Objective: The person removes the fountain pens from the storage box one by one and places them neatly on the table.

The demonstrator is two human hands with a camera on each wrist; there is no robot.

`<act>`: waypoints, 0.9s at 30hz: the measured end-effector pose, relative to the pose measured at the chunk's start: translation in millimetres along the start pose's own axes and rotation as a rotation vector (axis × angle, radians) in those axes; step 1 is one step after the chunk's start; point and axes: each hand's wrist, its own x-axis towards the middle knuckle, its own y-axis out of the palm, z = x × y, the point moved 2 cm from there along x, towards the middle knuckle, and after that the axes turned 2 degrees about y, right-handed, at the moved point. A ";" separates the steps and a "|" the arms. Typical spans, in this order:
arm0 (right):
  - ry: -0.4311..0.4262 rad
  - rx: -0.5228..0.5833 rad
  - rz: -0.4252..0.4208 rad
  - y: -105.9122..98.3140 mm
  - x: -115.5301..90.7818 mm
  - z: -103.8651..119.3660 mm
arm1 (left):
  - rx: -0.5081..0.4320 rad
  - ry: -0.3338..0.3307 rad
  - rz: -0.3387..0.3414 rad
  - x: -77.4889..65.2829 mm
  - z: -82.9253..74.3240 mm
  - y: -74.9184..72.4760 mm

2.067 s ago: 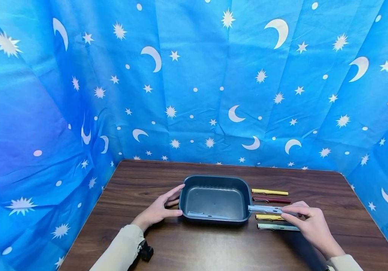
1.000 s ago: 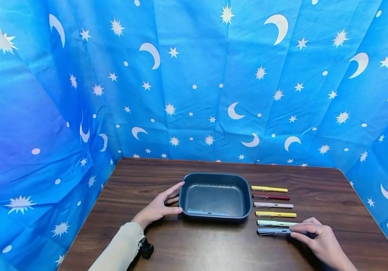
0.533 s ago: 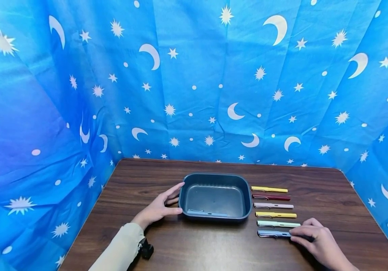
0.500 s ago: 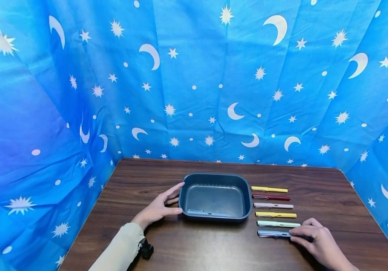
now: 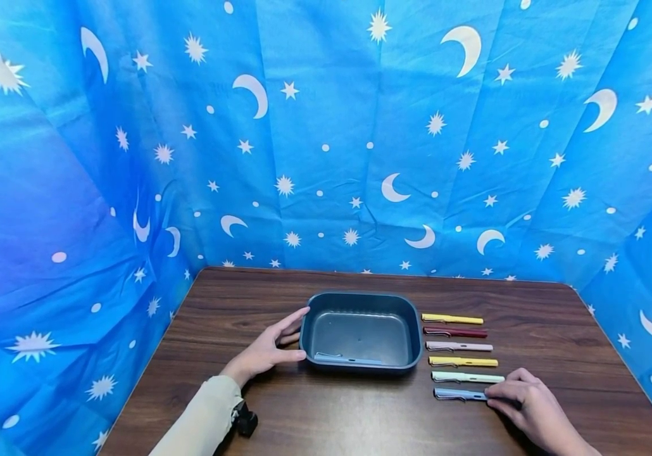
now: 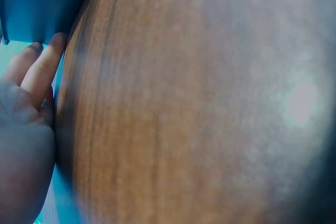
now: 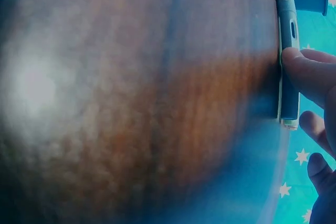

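My right hand (image 5: 537, 405) pinches the right end of a blue-grey capped pen (image 5: 458, 394) between thumb and fingers. That pen lies nearest me in a row on the table, just in front of a mint-green pen (image 5: 465, 377). In the right wrist view the thumb presses on the pen's barrel (image 7: 289, 90). My left hand (image 5: 263, 354) rests with extended fingers and thumb against the left end of a dark blue-grey rectangular tray (image 5: 363, 301). Inside the tray, a light blue pen (image 5: 354, 360) lies along the front wall.
Behind the mint pen, the row goes on with a yellow pen (image 5: 463, 361), a pale greyish pen (image 5: 459, 346), a dark red pen (image 5: 456, 332) and another yellow pen (image 5: 452, 318). A star-patterned blue cloth (image 5: 326, 209) hangs behind the wooden table (image 5: 349, 411).
My right hand has brought the blue-grey pen from beside the tray to the front of the row, then shifted it slightly toward me, away from the mint pen. The left hand stays put.
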 end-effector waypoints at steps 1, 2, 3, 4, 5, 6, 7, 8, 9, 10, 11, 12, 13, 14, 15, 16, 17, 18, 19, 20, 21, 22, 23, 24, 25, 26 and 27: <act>0.002 -0.004 -0.001 0.1 0.1 -0.2 | -0.001 0.000 0.000 0.1 0.3 -0.3; 0.004 -0.009 0.000 0.0 0.3 -0.4 | -0.001 0.001 0.000 0.2 0.5 -0.4; 0.009 -0.014 0.002 0.1 0.3 -0.7 | -0.002 0.001 0.000 0.4 0.6 -0.5; 0.013 -0.018 0.005 0.0 0.5 -0.9 | -0.001 0.001 0.000 0.5 0.8 -0.6; 0.019 -0.021 0.008 -0.1 0.7 -0.8 | -0.001 0.000 0.000 0.4 0.9 -0.6; 0.024 -0.025 0.011 -0.3 0.7 -0.8 | -0.001 -0.001 0.000 0.4 0.8 -0.6; 0.027 -0.027 0.014 -0.5 0.7 -0.7 | -0.002 -0.002 0.000 0.4 0.7 -0.6; 0.029 -0.028 0.016 -0.8 0.6 -0.8 | -0.003 -0.004 0.000 0.2 0.5 -0.3; 0.030 -0.029 0.018 -1.0 0.4 -0.9 | -0.003 -0.005 0.000 0.0 0.3 -0.2; 0.031 -0.028 0.020 -1.2 0.4 -0.8 | -0.002 -0.005 0.000 -0.2 0.2 -0.2; 0.031 -0.027 0.020 -1.3 0.3 -0.8 | -0.003 -0.004 0.000 -0.4 0.1 -0.1; 0.031 -0.026 0.021 -1.5 0.3 -0.6 | -0.003 -0.003 0.000 -0.5 0.1 0.1; 0.029 -0.025 0.020 -1.5 0.4 -0.5 | -0.004 -0.001 0.000 -0.7 0.1 0.1; 0.027 -0.022 0.019 -1.5 0.6 -0.3 | -0.010 0.001 0.002 -0.8 -0.2 0.2; 0.025 -0.022 0.018 -1.5 0.7 -0.3 | -0.015 0.003 0.004 -0.9 -0.3 0.3; 0.023 -0.019 0.017 -1.4 0.8 -0.1 | -0.020 0.004 0.006 -1.0 -0.5 0.4; 0.021 -0.018 0.015 -1.3 0.8 0.0 | -0.024 0.005 0.009 -1.1 -0.8 0.5; 0.020 -0.015 0.015 -1.1 0.8 0.1 | -0.028 0.006 0.010 -1.1 -1.0 0.6; 0.018 -0.014 0.015 -0.8 0.6 -0.1 | -0.033 0.005 0.012 -1.3 -1.4 0.7; 0.016 -0.012 0.015 -0.6 0.5 -0.2 | -0.038 0.004 0.013 -1.4 -1.9 1.0; 0.015 -0.011 0.017 -0.4 0.4 -0.3 | -0.037 0.004 0.014 -1.5 -2.1 0.9; 0.014 -0.009 0.020 -0.3 0.4 -0.4 | -0.037 0.002 0.014 -1.5 -2.6 1.0; 0.014 -0.006 0.024 -0.3 0.3 -0.6 | -0.037 0.002 0.014 -1.6 -3.0 1.1; 0.015 -0.003 0.028 -0.3 0.1 -1.0 | -0.037 0.001 0.014 -1.6 -3.5 1.2; 0.015 0.001 0.032 -0.4 0.0 -1.2 | -0.038 0.000 0.015 -1.7 -3.8 1.2; 0.015 0.005 0.037 -0.7 0.1 -1.3 | -0.039 0.000 0.016 -1.6 -4.0 1.2; 0.018 0.007 0.041 -0.9 0.0 -1.7 | -0.038 0.000 0.016 -1.5 -4.1 1.1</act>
